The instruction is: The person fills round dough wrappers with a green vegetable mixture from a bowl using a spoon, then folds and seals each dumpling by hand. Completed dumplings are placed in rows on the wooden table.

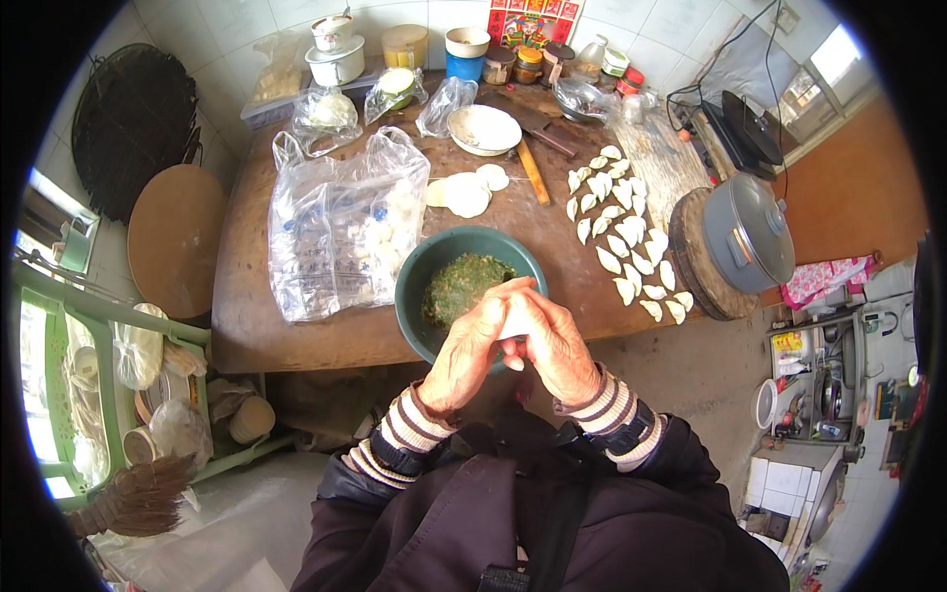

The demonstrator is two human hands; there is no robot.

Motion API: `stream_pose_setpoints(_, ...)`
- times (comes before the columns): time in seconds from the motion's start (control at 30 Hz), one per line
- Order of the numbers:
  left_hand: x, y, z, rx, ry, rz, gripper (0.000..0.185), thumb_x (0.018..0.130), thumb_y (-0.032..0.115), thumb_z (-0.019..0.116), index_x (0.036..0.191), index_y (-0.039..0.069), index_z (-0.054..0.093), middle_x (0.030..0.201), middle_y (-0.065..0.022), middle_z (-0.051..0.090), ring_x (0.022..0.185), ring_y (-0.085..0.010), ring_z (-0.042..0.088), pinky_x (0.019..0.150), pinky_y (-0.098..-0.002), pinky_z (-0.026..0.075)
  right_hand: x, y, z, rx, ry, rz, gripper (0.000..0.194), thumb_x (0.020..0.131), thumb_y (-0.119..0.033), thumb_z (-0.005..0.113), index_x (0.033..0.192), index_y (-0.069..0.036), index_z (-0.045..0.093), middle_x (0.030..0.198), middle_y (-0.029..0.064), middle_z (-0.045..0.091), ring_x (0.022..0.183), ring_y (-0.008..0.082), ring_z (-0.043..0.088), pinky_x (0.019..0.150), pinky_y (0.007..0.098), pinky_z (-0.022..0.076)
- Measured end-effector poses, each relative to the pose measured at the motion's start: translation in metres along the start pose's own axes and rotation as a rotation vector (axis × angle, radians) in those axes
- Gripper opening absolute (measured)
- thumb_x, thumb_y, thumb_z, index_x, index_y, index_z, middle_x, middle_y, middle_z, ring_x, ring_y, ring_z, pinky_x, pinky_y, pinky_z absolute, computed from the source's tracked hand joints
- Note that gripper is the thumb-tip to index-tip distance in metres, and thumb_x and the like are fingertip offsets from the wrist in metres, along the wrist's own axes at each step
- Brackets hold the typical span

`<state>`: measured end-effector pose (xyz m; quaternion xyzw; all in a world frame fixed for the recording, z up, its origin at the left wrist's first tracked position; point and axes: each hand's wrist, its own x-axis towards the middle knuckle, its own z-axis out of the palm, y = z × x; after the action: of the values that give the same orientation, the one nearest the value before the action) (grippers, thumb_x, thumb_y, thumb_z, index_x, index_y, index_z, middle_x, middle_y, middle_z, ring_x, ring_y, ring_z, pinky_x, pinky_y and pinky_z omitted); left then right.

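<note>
My left hand and my right hand meet over the near edge of a green bowl, their fingers pressed on a white dough dumpling that they partly hide. Green chopped filling lies in the bowl. Beyond it is a small stack of round dough wrappers. A clear plastic bag with white dough pieces lies left of the bowl. Folded dumplings are spread in loose rows on the table's right side. A cleaver and a wooden-handled tool lie near a white bowl.
A lidded grey pot stands on round wooden boards at the wooden table's right end. Jars, lidded containers and bagged food line the back wall. A green rack and a broom are at the left.
</note>
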<state>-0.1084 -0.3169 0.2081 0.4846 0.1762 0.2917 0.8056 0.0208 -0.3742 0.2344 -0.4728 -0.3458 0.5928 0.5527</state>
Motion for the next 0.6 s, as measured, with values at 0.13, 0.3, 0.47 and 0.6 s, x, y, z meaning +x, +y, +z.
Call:
stream_pose_setpoints(0.13, -0.002, 0.002, 0.003, 0.000, -0.037, -0.021, 0.066, 0.099, 0.051, 0.038, 0.137, -0.003, 0.041, 0.111, -0.0078, 0.059, 0.075, -0.0104, 0.055, 0.067, -0.0236, 0.047, -0.007, -0.007, 0.000, -0.076, -0.018, -0.026, 0.041, 0.103, -0.037, 0.036, 0.107, -0.002, 0.057, 0.082, 0.0034, 0.054, 0.065, 0.0085, 0.051, 0.050, 0.0213, 0.0427)
stream_pose_setpoints(0.3, -0.004, 0.005, 0.008, 0.073, -0.097, 0.036, 0.063, 0.100, 0.048, 0.035, 0.133, -0.005, 0.046, 0.135, -0.0148, 0.047, 0.077, -0.0127, 0.058, 0.068, -0.0249, 0.048, -0.015, -0.011, 0.002, -0.177, -0.047, -0.063, 0.041, 0.104, -0.034, 0.036, 0.112, 0.001, 0.057, 0.095, 0.0045, 0.057, 0.063, 0.0075, 0.052, 0.049, 0.0199, 0.0437)
stream_pose_setpoints(0.47, -0.006, 0.012, 0.016, 0.132, -0.146, 0.104, 0.060, 0.101, 0.044, 0.032, 0.130, -0.006, 0.048, 0.144, -0.0160, 0.038, 0.105, -0.0197, 0.055, 0.074, -0.0251, 0.048, -0.027, -0.015, 0.006, -0.231, -0.024, -0.133, 0.040, 0.104, -0.030, 0.034, 0.113, 0.002, 0.057, 0.101, 0.0054, 0.056, 0.063, 0.0079, 0.052, 0.050, 0.0195, 0.0433)
stream_pose_setpoints(0.6, -0.009, 0.015, 0.023, 0.221, -0.176, 0.242, 0.054, 0.102, 0.039, 0.032, 0.131, -0.004, 0.049, 0.142, -0.0208, 0.040, 0.129, -0.0313, 0.040, 0.101, -0.0382, 0.037, -0.037, -0.015, 0.006, -0.362, -0.032, -0.319, 0.034, 0.104, -0.024, 0.036, 0.114, 0.001, 0.056, 0.101, 0.0074, 0.057, 0.063, 0.0082, 0.051, 0.055, 0.0217, 0.0435)
